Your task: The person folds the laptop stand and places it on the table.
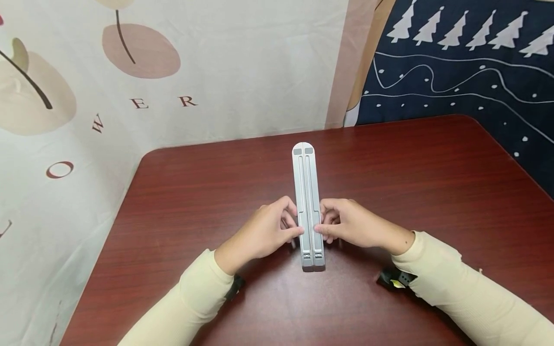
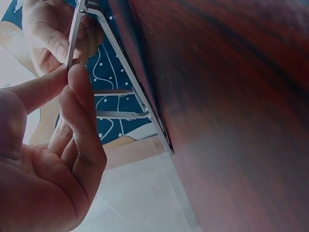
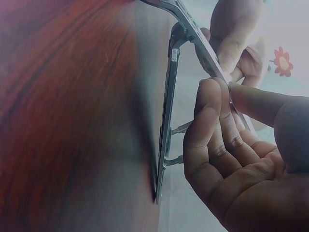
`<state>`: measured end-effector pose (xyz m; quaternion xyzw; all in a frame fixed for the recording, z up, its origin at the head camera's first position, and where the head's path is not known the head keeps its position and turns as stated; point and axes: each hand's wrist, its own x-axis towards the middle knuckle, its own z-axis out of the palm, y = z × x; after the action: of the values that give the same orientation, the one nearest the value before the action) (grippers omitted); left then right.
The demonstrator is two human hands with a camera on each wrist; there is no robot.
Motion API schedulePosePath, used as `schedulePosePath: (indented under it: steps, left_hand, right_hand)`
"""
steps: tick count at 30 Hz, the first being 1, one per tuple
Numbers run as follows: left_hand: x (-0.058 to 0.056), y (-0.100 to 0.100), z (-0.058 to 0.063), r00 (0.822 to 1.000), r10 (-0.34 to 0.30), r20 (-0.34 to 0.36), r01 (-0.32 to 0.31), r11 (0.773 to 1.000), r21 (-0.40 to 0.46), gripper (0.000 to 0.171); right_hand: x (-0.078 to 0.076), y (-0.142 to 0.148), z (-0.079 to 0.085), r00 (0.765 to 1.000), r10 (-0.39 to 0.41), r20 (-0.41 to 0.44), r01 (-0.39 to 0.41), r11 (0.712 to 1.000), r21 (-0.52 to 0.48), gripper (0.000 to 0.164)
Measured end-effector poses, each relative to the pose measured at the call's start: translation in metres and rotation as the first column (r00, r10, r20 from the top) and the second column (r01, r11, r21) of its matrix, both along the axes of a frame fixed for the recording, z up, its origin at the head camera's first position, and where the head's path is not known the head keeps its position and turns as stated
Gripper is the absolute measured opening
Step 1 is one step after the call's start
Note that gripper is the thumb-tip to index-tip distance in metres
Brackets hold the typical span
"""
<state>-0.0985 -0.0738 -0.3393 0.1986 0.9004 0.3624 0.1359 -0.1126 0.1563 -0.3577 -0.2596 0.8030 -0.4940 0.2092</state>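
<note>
A silver folding laptop stand (image 1: 308, 192) stands on the table with its two long rails side by side and almost touching. Both wrist views show it partly raised: an upper arm slants away from the lower bar (image 2: 123, 55), and short struts (image 3: 178, 128) join on lower down. My left hand (image 1: 270, 228) pinches the left upper rail between thumb and fingers. On the opposite side my right hand (image 1: 357, 222) pinches the right upper rail in the same way, thumb on top. Fingers of both hands hide parts of the rails.
The dark red wooden table (image 1: 195, 192) lies under the stand. Behind it hang a pale printed cloth (image 1: 259, 62) and a navy cloth with white trees (image 1: 454, 86). A dark strap device (image 1: 396, 278) sits at the right wrist.
</note>
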Motion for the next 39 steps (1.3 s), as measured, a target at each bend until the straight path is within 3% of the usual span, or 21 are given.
schedulePosePath:
  steps: [21,30,39]
  left_hand:
    - [0.000,-0.003,-0.001,1.000,0.012,-0.010,-0.012,1.000,0.000,0.031]
    - [0.000,-0.002,-0.001,0.999,0.013,-0.029,-0.013,0.999,-0.029,0.030]
    - [0.000,-0.001,0.001,0.999,0.005,-0.046,-0.008,0.998,-0.055,0.030]
  right_hand:
    - [0.000,-0.004,0.001,1.000,0.000,0.005,0.000,1.000,0.002,0.015]
    - [-0.003,0.002,0.002,0.997,0.006,-0.082,0.001,0.996,0.086,0.020]
    - [-0.005,0.007,0.005,0.992,-0.036,-0.124,0.047,0.995,0.089,0.016]
